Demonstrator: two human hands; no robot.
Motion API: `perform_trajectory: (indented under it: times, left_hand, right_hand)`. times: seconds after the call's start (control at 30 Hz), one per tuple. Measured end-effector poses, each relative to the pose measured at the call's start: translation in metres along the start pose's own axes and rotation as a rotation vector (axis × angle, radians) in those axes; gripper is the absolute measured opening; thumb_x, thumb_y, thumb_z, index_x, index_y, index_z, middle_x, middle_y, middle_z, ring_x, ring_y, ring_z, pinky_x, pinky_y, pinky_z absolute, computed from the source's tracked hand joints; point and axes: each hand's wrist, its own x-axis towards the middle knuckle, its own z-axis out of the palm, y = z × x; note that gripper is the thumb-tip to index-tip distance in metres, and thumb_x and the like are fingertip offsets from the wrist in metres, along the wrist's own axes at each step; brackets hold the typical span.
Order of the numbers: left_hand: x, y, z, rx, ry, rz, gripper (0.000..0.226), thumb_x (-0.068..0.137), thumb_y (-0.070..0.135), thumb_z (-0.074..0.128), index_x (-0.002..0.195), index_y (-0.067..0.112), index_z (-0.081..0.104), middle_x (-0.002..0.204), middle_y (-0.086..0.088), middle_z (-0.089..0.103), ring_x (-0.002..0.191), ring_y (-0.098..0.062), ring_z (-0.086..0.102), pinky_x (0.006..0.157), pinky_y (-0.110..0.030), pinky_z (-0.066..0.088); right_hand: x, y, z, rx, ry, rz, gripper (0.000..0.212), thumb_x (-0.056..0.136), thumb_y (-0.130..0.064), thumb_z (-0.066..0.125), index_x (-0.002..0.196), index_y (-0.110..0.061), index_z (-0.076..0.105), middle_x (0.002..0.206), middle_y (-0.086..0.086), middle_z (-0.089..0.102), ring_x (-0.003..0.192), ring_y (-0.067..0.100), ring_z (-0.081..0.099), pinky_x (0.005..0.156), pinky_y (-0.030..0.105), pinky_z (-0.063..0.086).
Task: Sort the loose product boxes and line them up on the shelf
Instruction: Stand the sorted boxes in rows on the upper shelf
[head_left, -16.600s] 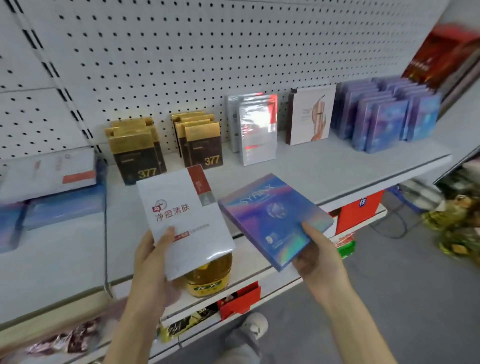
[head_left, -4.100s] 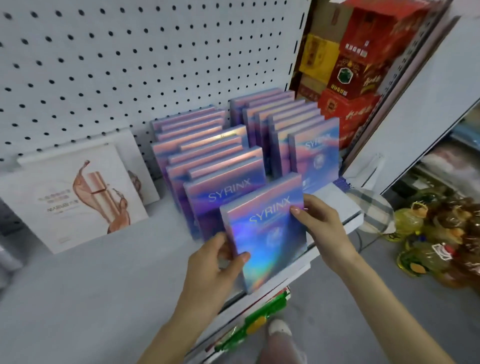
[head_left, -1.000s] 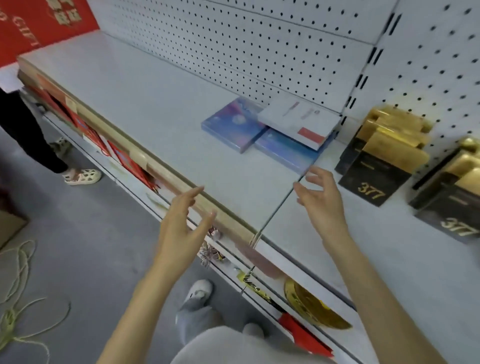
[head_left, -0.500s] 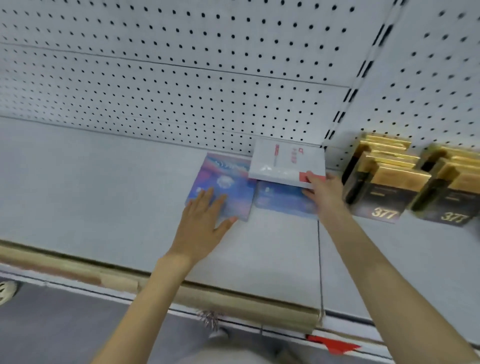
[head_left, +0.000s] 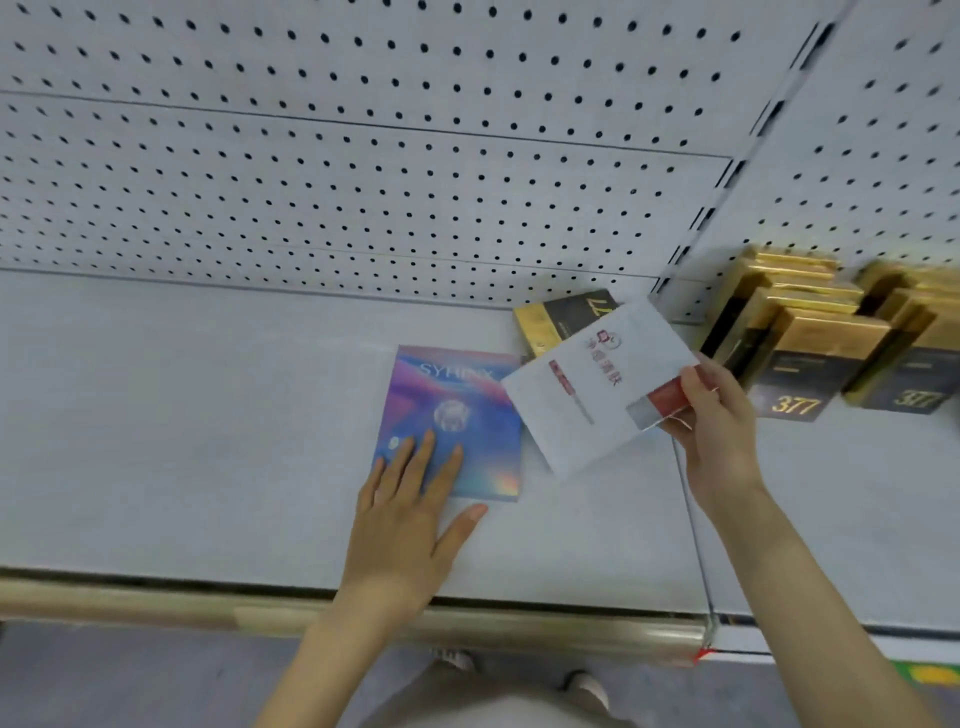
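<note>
A blue-purple holographic SYRINX box (head_left: 467, 405) lies flat on the grey shelf (head_left: 182, 441). My left hand (head_left: 410, 514) rests flat on its near half, fingers straight. My right hand (head_left: 714, 431) pinches the red-banded corner of a white box with red print (head_left: 587, 395) and holds it tilted above the shelf. Behind the white box a black-and-gold 377 box (head_left: 561, 319) lies flat against the pegboard, partly hidden.
Rows of upright black-and-gold 377 boxes (head_left: 810, 358) stand to the right of the shelf divider. White pegboard (head_left: 363, 171) backs the shelf. A tan price rail (head_left: 156, 603) runs along the front edge. My shoes (head_left: 457, 662) show below.
My right hand has lifted the white box off the stack and swung it toward me, uncovering a flat 377 box. My left hand has slid the SYRINX box nearer.
</note>
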Motion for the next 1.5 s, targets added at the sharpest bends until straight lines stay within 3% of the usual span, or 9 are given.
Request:
perform_trajectory:
  times: [0.1, 0.27, 0.37, 0.53, 0.67, 1.03, 1.2, 1.37, 1.5]
  left_hand:
    - [-0.014, 0.006, -0.012, -0.273, 0.005, -0.162, 0.095, 0.074, 0.082, -0.007, 0.150, 0.032, 0.019, 0.151, 0.021, 0.016, 0.145, -0.008, 0.013, 0.114, -0.024, 0.007]
    - [-0.008, 0.018, -0.048, -1.034, 0.139, -0.394, 0.067, 0.077, 0.060, 0.043, 0.137, 0.031, 0.042, 0.123, 0.018, 0.055, 0.103, 0.017, 0.051, 0.084, -0.001, 0.038]
    - [-0.005, 0.011, -0.053, -1.016, 0.070, -0.384, 0.038, 0.087, 0.042, 0.058, 0.123, 0.031, 0.053, 0.105, 0.019, 0.062, 0.089, 0.009, 0.060, 0.064, -0.001, 0.044]
    - [-0.018, -0.012, -0.048, -1.074, 0.057, -0.371, 0.024, 0.089, 0.025, 0.062, 0.113, 0.022, 0.060, 0.106, 0.010, 0.069, 0.090, -0.003, 0.066, 0.067, -0.011, 0.050]
    - [-0.031, -0.035, -0.053, -1.234, 0.266, -0.439, 0.013, 0.091, 0.009, 0.058, 0.104, 0.007, 0.061, 0.090, 0.003, 0.074, 0.079, -0.005, 0.069, 0.062, -0.013, 0.050]
    - [-0.026, -0.103, -0.059, -1.162, 0.298, -0.567, 0.022, 0.092, 0.023, 0.060, 0.111, 0.011, 0.063, 0.103, 0.000, 0.072, 0.091, -0.015, 0.069, 0.070, -0.022, 0.053]
    - [-0.015, -0.109, -0.059, -1.143, 0.245, -0.614, 0.018, 0.091, 0.024, 0.062, 0.105, 0.013, 0.065, 0.098, 0.000, 0.072, 0.091, -0.020, 0.067, 0.072, -0.028, 0.049]
    - [-0.015, -0.110, -0.059, -1.154, 0.216, -0.648, 0.021, 0.092, 0.024, 0.060, 0.109, 0.014, 0.064, 0.103, -0.001, 0.072, 0.095, -0.020, 0.067, 0.079, -0.031, 0.050]
    - [-0.026, -0.099, -0.062, -1.093, 0.303, -0.588, 0.022, 0.092, 0.023, 0.060, 0.111, 0.013, 0.062, 0.103, 0.001, 0.071, 0.093, -0.016, 0.067, 0.076, -0.027, 0.050]
  right_hand:
    - [-0.014, 0.004, 0.015, -0.032, -0.008, -0.022, 0.011, 0.097, -0.020, 0.054, 0.106, -0.023, 0.060, 0.106, 0.003, 0.062, 0.098, 0.020, 0.058, 0.066, 0.025, 0.052]
    - [-0.047, 0.012, 0.055, -0.099, -0.170, -0.066, 0.014, 0.096, -0.016, 0.054, 0.110, -0.014, 0.058, 0.089, -0.006, 0.062, 0.079, 0.008, 0.060, 0.072, 0.028, 0.052]
    - [-0.063, 0.018, 0.078, -0.087, -0.275, -0.092, 0.012, 0.095, -0.012, 0.054, 0.104, -0.015, 0.061, 0.079, -0.013, 0.066, 0.070, -0.001, 0.063, 0.065, 0.020, 0.053]
    - [-0.087, 0.020, 0.103, -0.034, -0.401, -0.064, 0.019, 0.096, -0.013, 0.055, 0.113, -0.010, 0.062, 0.077, -0.013, 0.071, 0.072, 0.000, 0.066, 0.061, 0.018, 0.052]
    - [-0.093, 0.028, 0.109, -0.074, -0.418, 0.010, 0.019, 0.097, -0.026, 0.055, 0.111, -0.017, 0.063, 0.103, 0.007, 0.068, 0.089, 0.015, 0.066, 0.076, 0.030, 0.054]
    - [-0.112, 0.082, 0.076, -0.976, -0.253, -0.216, 0.049, 0.098, -0.040, 0.043, 0.138, -0.012, 0.049, 0.151, 0.008, 0.035, 0.141, 0.023, 0.021, 0.112, 0.029, 0.013]
    - [-0.122, 0.076, 0.094, -0.653, -0.225, -0.085, 0.055, 0.089, -0.046, 0.057, 0.137, -0.020, 0.049, 0.143, 0.001, 0.045, 0.134, 0.018, 0.033, 0.113, 0.039, 0.031]
    - [-0.129, 0.060, 0.111, -0.184, -0.251, 0.063, 0.042, 0.091, -0.012, 0.063, 0.123, -0.033, 0.047, 0.102, 0.000, 0.064, 0.094, 0.014, 0.065, 0.068, 0.021, 0.056]
    - [-0.133, 0.059, 0.099, -0.079, -0.214, 0.098, 0.041, 0.092, -0.007, 0.060, 0.123, -0.031, 0.047, 0.101, 0.005, 0.065, 0.088, 0.015, 0.067, 0.061, 0.021, 0.056]
